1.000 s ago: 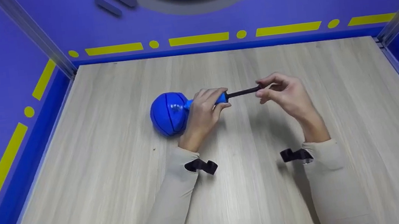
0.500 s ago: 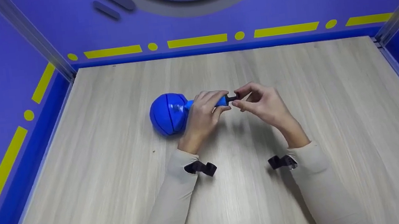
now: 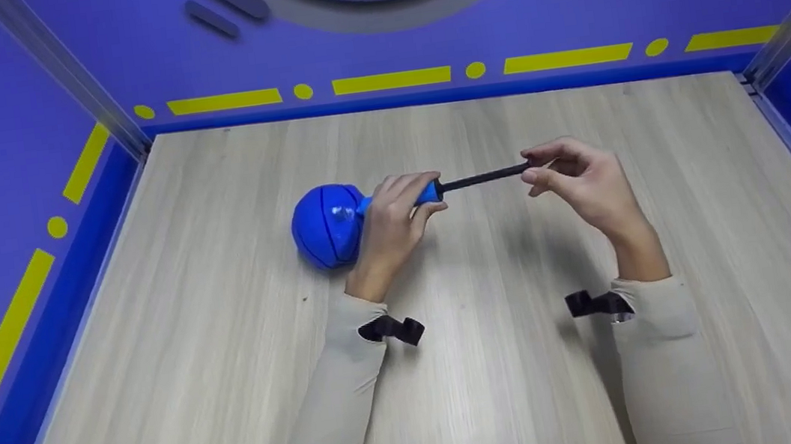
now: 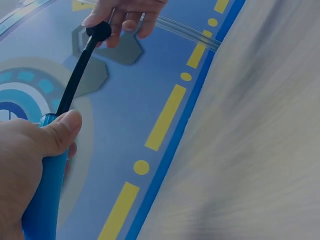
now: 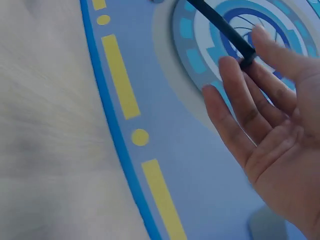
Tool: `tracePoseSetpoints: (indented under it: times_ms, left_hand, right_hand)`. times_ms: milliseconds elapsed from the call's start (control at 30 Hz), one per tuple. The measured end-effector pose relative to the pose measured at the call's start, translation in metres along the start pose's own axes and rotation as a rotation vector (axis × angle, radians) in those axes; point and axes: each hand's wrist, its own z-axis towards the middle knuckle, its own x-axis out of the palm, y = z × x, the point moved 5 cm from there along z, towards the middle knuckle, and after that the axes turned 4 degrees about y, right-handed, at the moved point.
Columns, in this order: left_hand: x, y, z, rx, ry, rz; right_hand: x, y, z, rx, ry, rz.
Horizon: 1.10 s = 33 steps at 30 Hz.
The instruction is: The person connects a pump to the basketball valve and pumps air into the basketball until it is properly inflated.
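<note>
A blue ball (image 3: 327,227) with dark seam lines sits on the table, joined at its right side to a blue hand pump (image 3: 428,193). My left hand (image 3: 392,226) wraps round the pump barrel (image 4: 46,195), thumb along its near side in the left wrist view. The black plunger rod (image 3: 484,178) stands far out of the barrel, pointing right. At its end, my right hand (image 3: 587,187) pinches the black knob (image 4: 99,31) between thumb and fingertips. In the right wrist view the other fingers (image 5: 220,107) extend loosely below the rod (image 5: 225,30).
A pale wood-grain table (image 3: 235,392) lies under both arms. Blue panels (image 3: 374,51) with yellow marks close off the back and sides, with metal posts (image 3: 68,73) in the corners. A black wrist camera mount (image 3: 397,329) juts from each sleeve.
My right hand first moved left, sliding the plunger rod into the barrel, then back right, drawing it out long again. My left hand and the ball shifted slightly left.
</note>
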Motion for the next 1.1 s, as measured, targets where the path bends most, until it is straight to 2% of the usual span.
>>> tracePoseSetpoints:
  times_ms: [100, 267, 400, 500, 567, 700, 867, 967, 1100]
  left_hand:
    - [0.003, -0.002, 0.0, 0.005, -0.004, -0.012]
    - [0.007, -0.006, -0.002, 0.011, -0.02, -0.001]
    - [0.011, -0.008, -0.004, 0.029, -0.003, 0.027]
    - [0.01, -0.009, -0.003, 0.033, 0.004, 0.036]
    - [0.01, -0.008, -0.003, 0.025, 0.003, 0.042]
    - [0.009, -0.006, -0.004, 0.021, 0.031, 0.049]
    - [0.008, -0.004, -0.002, 0.013, 0.053, 0.038]
    - [0.005, -0.003, -0.001, -0.002, 0.041, 0.031]
    - [0.002, -0.002, 0.001, -0.015, 0.033, 0.031]
  right_hand:
    - [0.012, -0.004, 0.003, 0.005, 0.001, 0.073]
    - [0.045, -0.012, 0.009, 0.029, 0.051, 0.107]
    - [0.069, -0.018, 0.011, 0.046, 0.089, 0.159]
    - [0.078, -0.018, 0.011, 0.039, 0.092, 0.17]
    - [0.079, -0.018, 0.011, 0.026, 0.093, 0.133]
    - [0.074, -0.015, 0.009, 0.008, 0.113, -0.016]
    - [0.05, -0.007, 0.006, 0.008, 0.12, -0.159]
    - [0.028, -0.002, 0.003, 0.019, 0.099, -0.2]
    - [0.004, 0.0, 0.0, 0.037, 0.051, -0.154]
